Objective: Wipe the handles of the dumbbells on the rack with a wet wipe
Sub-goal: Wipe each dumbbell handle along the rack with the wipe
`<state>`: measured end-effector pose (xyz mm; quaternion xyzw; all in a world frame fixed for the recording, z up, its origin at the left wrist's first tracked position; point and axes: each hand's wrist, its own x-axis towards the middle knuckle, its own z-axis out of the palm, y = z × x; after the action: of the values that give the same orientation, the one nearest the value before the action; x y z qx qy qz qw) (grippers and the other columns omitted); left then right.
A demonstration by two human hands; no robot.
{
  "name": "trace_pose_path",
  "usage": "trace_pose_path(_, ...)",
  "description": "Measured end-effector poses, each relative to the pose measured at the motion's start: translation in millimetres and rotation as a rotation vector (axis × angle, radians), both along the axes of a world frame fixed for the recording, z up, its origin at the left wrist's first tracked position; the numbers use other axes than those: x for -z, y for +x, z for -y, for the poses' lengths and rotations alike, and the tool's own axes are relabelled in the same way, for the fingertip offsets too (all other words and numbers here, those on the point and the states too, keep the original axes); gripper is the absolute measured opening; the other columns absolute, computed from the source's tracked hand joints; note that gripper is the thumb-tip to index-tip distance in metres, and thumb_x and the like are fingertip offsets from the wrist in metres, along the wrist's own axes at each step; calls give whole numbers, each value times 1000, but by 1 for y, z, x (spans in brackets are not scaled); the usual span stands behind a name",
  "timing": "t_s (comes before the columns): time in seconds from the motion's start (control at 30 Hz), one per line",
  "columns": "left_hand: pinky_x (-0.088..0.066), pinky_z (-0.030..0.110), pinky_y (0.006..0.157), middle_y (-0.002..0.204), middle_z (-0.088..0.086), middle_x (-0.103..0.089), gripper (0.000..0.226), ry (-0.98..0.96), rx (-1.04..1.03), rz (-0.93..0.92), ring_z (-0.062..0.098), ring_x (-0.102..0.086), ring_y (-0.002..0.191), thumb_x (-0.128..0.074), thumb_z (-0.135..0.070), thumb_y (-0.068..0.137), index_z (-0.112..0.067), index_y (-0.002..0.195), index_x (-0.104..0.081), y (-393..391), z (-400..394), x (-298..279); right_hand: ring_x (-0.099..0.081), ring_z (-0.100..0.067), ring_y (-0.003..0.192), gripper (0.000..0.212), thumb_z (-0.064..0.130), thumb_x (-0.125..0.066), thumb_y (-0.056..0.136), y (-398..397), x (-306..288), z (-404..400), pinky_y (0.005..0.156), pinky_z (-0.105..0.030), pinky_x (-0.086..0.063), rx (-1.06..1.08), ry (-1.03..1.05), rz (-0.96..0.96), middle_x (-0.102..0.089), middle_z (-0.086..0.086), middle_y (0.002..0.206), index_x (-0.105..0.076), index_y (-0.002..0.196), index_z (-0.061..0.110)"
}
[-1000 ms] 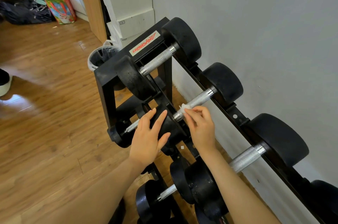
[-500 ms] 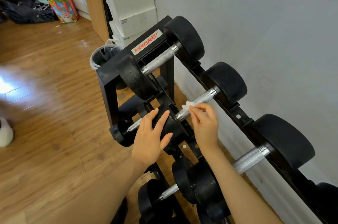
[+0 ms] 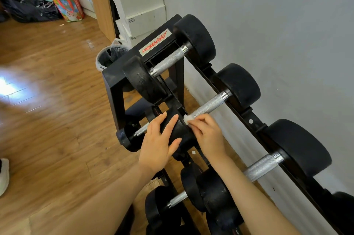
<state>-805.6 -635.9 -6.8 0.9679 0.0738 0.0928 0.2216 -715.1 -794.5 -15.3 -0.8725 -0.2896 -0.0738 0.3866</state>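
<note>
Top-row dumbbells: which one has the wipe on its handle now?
The second dumbbell from the far end. The right hand pinches the wipe against the near end of its handle; the other top-row handles are bare.

Bright knurled metal is seen on the dumbbell handles [image 3: 207, 107], matt black rubbery coating on their heads [image 3: 239, 85], glossy wood on the floor [image 3: 47, 100], matt paint on the wall [image 3: 268, 23].

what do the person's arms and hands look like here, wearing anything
Both forearms are bare up to the bottom edge of the picture, with no sleeves in sight. The left hand and the right hand wear no gloves, and no rings, watch or wristbands show. The fingernails look short and unpainted. No marks or tattoos are visible.
</note>
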Motion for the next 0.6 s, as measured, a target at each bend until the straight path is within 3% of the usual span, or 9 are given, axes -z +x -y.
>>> trace_pose_path(0.17, -29, 39, 105, 147, 11, -33, 67, -5, 4, -13, 25, -27, 134, -53, -44, 90, -26, 150, -29, 0, -1, -2, -56, -11, 93, 19, 14, -65, 87, 3, -1, 3, 77, -25, -54, 188, 124, -22, -59, -3, 100, -72, 104, 7)
trace_pose_path(0.33, -28, 38, 107, 147, 11, -33, 66, -13, 6, -11, 25, -27, 135, -51, -44, 91, -26, 150, -28, 0, 0, -1, -58, -14, 93, 19, 8, -70, 85, 0, -3, 1, 78, -22, -52, -15, -19, -2, -61, -5, 100, -71, 104, 8)
trace_pose_path(0.5, -29, 37, 104, 147, 10, -33, 67, -16, 7, -6, 24, -27, 134, -53, -44, 90, -27, 150, -27, 0, 0, -5, -53, -6, 93, 17, 13, -66, 87, 4, -5, 5, 77, -22, -53, 212, 125, -46, -51, 9, 102, -71, 103, 7)
trace_pose_path(0.6, -29, 37, 104, 148, 11, -34, 67, -15, 8, -21, 23, -26, 134, -52, -44, 91, -27, 150, -25, 0, 0, -6, -53, -4, 93, 16, 9, -68, 87, 1, -7, 3, 80, -19, -52, 98, 84, -116, -52, 10, 102, -70, 103, 9)
